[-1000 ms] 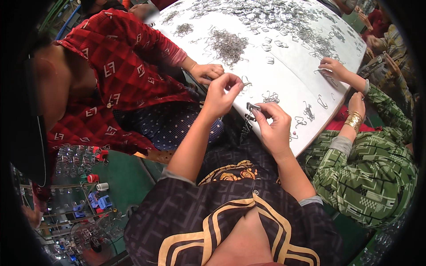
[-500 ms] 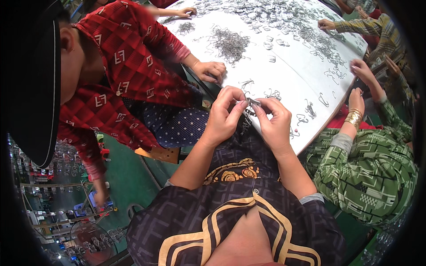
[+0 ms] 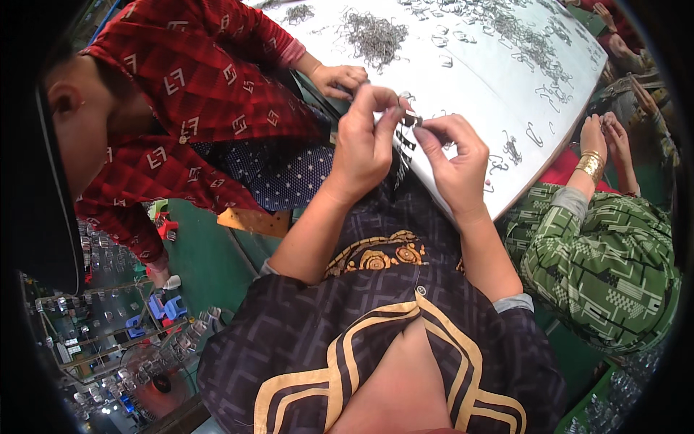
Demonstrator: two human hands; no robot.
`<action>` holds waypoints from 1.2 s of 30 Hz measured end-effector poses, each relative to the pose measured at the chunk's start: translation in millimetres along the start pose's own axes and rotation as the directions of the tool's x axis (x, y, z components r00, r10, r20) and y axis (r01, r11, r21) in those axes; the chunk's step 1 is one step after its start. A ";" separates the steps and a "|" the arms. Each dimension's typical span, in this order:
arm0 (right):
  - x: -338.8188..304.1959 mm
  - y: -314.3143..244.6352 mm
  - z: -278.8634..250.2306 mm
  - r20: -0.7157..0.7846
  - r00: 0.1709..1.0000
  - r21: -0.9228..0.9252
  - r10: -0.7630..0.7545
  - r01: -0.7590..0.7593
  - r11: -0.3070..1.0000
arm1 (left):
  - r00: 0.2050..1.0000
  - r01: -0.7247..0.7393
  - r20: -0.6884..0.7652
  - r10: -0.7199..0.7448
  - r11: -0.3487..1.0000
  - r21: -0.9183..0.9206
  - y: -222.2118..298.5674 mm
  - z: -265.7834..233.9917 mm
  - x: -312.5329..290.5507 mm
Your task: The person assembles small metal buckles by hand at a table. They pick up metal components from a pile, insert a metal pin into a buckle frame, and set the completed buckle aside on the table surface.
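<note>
Over the near edge of the white table [image 3: 463, 94], my two hands meet around a small dark metal piece with shiny parts, perhaps a buckle [image 3: 410, 118]. My left hand [image 3: 363, 148] pinches its left side between thumb and bent fingers. On the other side, my right hand [image 3: 463, 163] has thumb and forefinger closed at its right end. Just below the piece, more small dark shiny parts [image 3: 406, 142] show between the hands; whether they are joined to it I cannot tell. Blur hides its finer shape.
A heap of thin bent wire hooks [image 3: 372, 37] lies on the table, with scattered hooks [image 3: 513, 148] nearer me. Close on my left sits a person in a red patterned shirt [image 3: 238, 79], one hand on the table edge. At right, a person in green [image 3: 593, 253] works with both hands.
My hands have risen slightly and spread a little apart, with the dark piece still between them. The view has shifted. The person in green has brought both hands together.
</note>
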State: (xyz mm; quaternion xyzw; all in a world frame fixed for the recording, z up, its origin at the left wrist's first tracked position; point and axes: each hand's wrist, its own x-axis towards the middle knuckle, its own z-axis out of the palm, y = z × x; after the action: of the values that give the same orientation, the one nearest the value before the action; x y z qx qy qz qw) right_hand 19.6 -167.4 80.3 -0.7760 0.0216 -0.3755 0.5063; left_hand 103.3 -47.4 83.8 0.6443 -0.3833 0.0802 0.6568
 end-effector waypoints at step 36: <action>-31.5 103.8 46.7 0.243 0.967 -0.635 0.073 0.102 0.766 | 0.698 -0.709 -0.141 0.702 0.705 0.002 117.5 -115.6 168.2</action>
State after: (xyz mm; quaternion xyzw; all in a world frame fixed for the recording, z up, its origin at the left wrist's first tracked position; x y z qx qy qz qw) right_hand 61.3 -168.9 -30.2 -0.9437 0.0776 -0.2471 0.2058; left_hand 195.8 10.7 292.5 0.4239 -0.5589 0.3577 0.6164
